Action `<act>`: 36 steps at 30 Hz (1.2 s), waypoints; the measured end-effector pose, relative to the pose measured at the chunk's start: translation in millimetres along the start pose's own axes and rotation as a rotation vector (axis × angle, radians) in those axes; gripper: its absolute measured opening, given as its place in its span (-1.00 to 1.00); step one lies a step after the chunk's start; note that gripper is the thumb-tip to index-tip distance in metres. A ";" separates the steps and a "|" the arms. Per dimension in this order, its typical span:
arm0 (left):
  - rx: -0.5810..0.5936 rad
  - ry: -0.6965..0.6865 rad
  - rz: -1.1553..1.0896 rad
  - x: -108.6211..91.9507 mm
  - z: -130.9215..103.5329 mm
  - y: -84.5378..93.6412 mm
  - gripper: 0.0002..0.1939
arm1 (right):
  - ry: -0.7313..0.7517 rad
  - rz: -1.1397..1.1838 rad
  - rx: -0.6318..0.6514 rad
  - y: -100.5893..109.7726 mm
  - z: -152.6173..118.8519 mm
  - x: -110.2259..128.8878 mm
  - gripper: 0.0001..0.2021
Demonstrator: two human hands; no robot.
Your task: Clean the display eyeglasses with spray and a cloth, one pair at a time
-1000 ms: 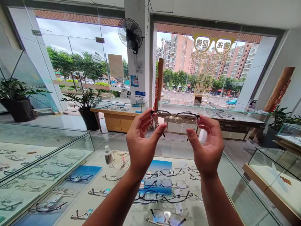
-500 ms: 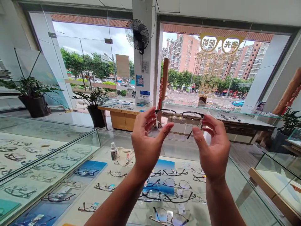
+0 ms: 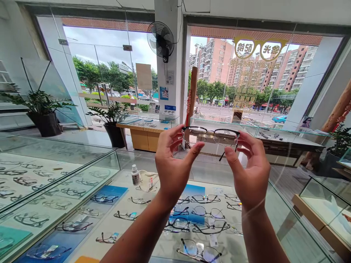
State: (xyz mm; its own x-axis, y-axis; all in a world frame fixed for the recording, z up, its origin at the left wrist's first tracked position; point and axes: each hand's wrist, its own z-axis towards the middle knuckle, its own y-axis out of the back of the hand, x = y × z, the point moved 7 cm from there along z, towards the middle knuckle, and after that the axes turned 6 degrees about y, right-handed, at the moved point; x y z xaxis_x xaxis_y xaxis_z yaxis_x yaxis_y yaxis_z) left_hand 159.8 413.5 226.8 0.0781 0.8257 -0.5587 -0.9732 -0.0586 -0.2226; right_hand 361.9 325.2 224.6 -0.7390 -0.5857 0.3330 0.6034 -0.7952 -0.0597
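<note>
Both hands hold up one pair of eyeglasses [image 3: 210,133] above the glass display case, its front facing level. The frame has a dark upper rim, thin metal lower rims and clear lenses. My left hand [image 3: 175,160] pinches its left end, thumb stretched toward the left lens. At the right end, my right hand [image 3: 249,164] grips with fingers behind and thumb below. One dark temple arm hangs down beside the right thumb. Inside the case beneath lie rows of glasses [image 3: 207,212]. A small white bottle [image 3: 135,176] and a pale cloth [image 3: 148,180] sit left of my left hand.
More glasses lie in the left display case [image 3: 41,182]. Another glass case [image 3: 329,208] stands at the right. Farther off are a wooden-fronted counter [image 3: 144,138], a potted plant [image 3: 113,135], a wall fan [image 3: 160,41] and large windows onto a street.
The view has shifted slightly, so the surroundings sit a little farther right. My hands keep the same hold on the eyeglasses, with almost no movement.
</note>
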 end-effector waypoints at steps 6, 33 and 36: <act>-0.019 -0.027 0.033 -4.3 -0.8 0.3 -0.42 | -0.020 0.017 0.019 -1.0 -1.6 -5.1 -0.53; 0.102 0.215 -0.062 15.3 1.4 -8.3 -0.37 | -0.049 -0.007 -0.051 2.5 1.1 3.9 -0.55; 0.113 0.236 -0.049 17.1 1.2 -9.7 -0.38 | -0.039 -0.030 -0.055 3.5 1.4 5.5 -0.55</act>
State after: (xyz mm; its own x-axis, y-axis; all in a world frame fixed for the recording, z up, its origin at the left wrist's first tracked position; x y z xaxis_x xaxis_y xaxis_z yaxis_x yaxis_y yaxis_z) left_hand 170.2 428.9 220.3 0.1611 0.6718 -0.7230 -0.9840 0.0525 -0.1704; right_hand 360.4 319.4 227.5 -0.7436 -0.5559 0.3716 0.5631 -0.8203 -0.1002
